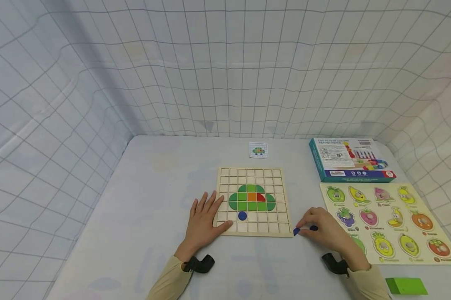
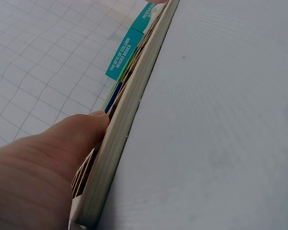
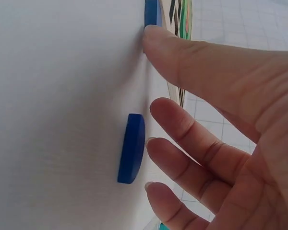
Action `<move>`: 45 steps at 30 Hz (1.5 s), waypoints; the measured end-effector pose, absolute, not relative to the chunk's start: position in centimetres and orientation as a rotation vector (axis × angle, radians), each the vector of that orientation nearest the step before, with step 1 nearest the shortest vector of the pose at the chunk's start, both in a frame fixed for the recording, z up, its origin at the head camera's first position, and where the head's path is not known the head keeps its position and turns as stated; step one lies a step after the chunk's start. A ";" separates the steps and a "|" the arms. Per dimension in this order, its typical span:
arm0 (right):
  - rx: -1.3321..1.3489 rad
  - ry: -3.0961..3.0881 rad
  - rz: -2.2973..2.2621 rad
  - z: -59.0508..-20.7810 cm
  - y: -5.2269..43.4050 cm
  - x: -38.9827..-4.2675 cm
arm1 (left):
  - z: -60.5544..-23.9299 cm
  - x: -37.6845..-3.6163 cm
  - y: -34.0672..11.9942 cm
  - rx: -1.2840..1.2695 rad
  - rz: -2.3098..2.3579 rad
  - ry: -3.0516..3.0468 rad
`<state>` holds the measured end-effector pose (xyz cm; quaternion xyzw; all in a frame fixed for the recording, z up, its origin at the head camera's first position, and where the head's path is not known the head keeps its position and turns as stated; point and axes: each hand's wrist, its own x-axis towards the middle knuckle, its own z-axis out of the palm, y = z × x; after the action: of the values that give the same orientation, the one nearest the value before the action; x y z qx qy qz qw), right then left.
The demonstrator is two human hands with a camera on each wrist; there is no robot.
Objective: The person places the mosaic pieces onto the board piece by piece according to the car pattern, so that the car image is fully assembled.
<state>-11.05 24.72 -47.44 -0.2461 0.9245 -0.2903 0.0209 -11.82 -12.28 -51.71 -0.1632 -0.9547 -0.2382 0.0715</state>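
A wooden grid board (image 1: 284, 218) lies on the table, with green, orange and red pieces forming a rounded, tree-like shape (image 1: 242, 204) and a blue disc (image 1: 242, 216) below it. My left hand (image 1: 203, 223) rests on the board's left side, fingers spread; in the left wrist view the thumb (image 2: 81, 129) lies over its rim. Just off the board's lower right corner, my right hand (image 1: 322, 229) pinches a small blue piece (image 1: 296, 231) between thumb and forefinger. A second blue piece (image 3: 131, 148), with a curved side, lies on the table under the other, loosely bent fingers.
A small pattern card (image 1: 258, 150) lies behind the board. At the right are a teal-edged box (image 1: 352, 160), a fruit puzzle board (image 1: 394, 225) and a green block (image 1: 407, 286). White grid-patterned cloth walls (image 1: 229, 71) surround the table (image 1: 146, 200).
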 end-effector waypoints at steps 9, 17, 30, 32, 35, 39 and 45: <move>-0.730 2.829 -0.897 -47.8 24.6 -11.1 | -51.7 -11.8 -12.3 -0.502 -0.715 -2.843; -0.680 2.848 -0.820 -47.5 24.7 -11.0 | -51.7 -11.8 -12.2 -0.518 -0.699 -2.795; -0.722 2.832 -0.839 -47.3 24.3 -10.9 | -51.5 -11.7 -12.2 -0.504 -0.714 -2.836; -0.696 2.833 -0.830 -47.2 24.2 -10.8 | -51.5 -11.7 -12.2 -0.502 -0.717 -2.842; -0.659 2.824 -0.811 -46.9 24.0 -10.8 | -51.4 -11.7 -12.3 -0.502 -0.724 -2.843; -0.670 2.821 -0.795 -46.7 24.0 -10.9 | -51.5 -11.8 -12.2 -0.502 -0.722 -2.841; -0.638 2.812 -0.783 -46.7 23.8 -11.0 | -51.4 -11.7 -12.2 -0.498 -0.726 -2.845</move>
<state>-11.04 23.85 -46.68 -0.2129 0.9384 -0.2613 0.0766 -11.73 -12.21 -51.41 -0.1667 -0.9521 -0.2431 0.0815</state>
